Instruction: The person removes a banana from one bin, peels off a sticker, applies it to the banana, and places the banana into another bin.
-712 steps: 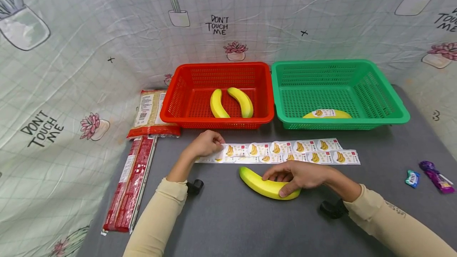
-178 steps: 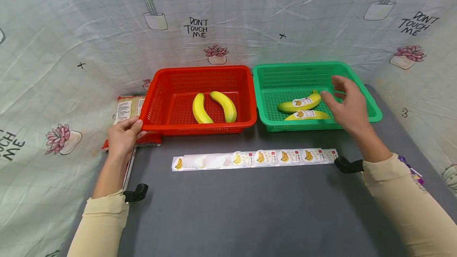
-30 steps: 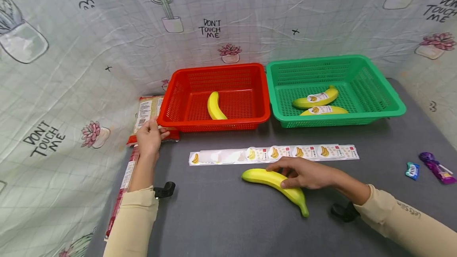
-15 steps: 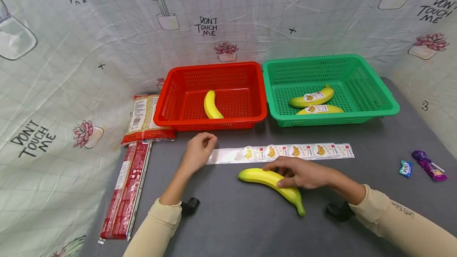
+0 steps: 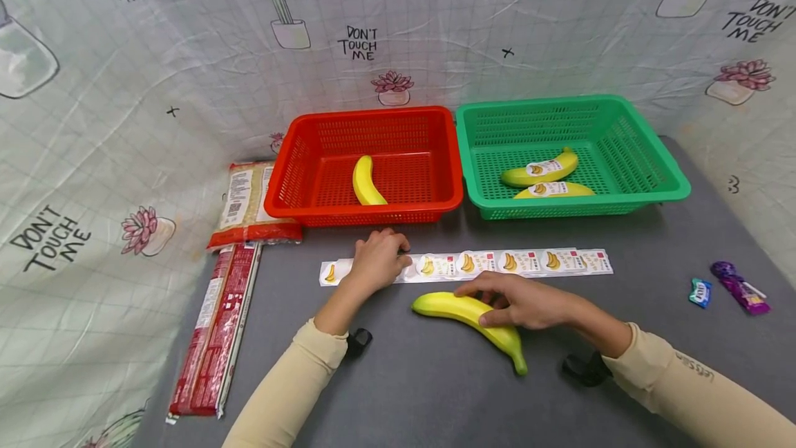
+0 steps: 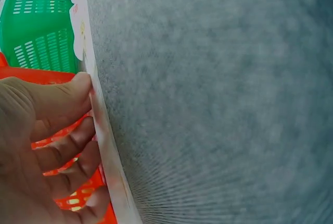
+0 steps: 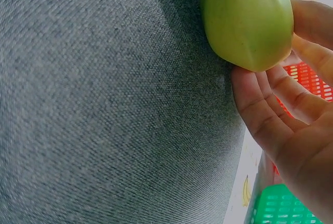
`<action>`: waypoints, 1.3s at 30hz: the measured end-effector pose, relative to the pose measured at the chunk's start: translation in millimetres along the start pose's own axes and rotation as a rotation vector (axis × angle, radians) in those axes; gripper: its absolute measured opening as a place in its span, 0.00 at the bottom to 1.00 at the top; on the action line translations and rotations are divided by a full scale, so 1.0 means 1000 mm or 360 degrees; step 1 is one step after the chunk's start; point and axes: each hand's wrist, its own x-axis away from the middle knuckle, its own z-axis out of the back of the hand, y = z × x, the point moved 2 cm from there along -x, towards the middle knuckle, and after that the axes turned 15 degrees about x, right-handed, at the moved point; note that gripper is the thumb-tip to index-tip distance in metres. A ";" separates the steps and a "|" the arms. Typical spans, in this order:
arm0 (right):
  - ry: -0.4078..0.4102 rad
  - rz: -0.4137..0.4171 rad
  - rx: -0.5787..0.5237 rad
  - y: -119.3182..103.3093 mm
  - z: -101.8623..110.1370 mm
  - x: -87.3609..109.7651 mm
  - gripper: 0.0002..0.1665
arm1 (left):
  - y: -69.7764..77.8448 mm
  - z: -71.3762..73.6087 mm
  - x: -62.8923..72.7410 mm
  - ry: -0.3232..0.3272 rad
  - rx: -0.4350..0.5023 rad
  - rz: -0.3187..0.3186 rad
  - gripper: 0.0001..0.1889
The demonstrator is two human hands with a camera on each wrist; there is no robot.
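Note:
My right hand (image 5: pixel 528 303) grips a yellow banana (image 5: pixel 444 305) with a green tip, lying on the table, thumb on the near side and fingers on the far side. In the right wrist view, the banana's (image 7: pixel 244 21) rounded end shows beside the fingers. My left hand (image 5: pixel 376 261) lies over the left half of a white strip of banana stickers (image 5: pixel 510 263), covering part of it. Thumb and loosely bent fingers touch the strip in the left wrist view; nothing is seen lifted off it.
A red basket (image 5: pixel 367 216) with one banana stands at the back, beside a green basket (image 5: pixel 578 207) holding two stickered bananas. Red-trimmed bags (image 5: pixel 249 206) and a long red packet (image 5: pixel 214 337) lie left. Two small wrapped sweets (image 5: pixel 740 289) lie right.
My left hand has come from the red basket's left corner, rightward and down, onto the sticker strip. My right hand keeps its grip on the banana, taken from the red basket since earlier.

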 end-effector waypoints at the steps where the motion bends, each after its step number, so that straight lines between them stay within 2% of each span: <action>1: 0.0004 0.0003 0.0000 0.000 0.000 0.000 0.27 | 0.000 0.000 0.000 -0.0003 -0.0014 -0.0005 0.10; 8: 0.0007 -0.0028 0.0034 0.001 -0.001 0.000 0.27 | 0.002 -0.001 -0.002 0.0002 -0.0018 -0.0051 0.03; 18: 0.0010 -0.0025 0.0069 -0.002 -0.001 -0.001 0.26 | 0.002 0.004 -0.003 -0.0116 0.0025 0.0008 0.04; 33: 0.0019 -0.0051 0.0019 0.001 0.005 -0.004 0.30 | -0.005 0.017 -0.008 -0.0225 0.0472 0.0017 0.02; 36: 0.0076 -0.0115 0.0023 0.004 0.015 -0.009 0.32 | -0.006 0.018 -0.008 -0.0243 0.0496 0.0018 0.02; 39: 0.0190 -0.0168 0.0065 0.006 0.030 -0.018 0.30 | -0.006 0.019 -0.009 -0.0273 0.0522 0.0021 0.02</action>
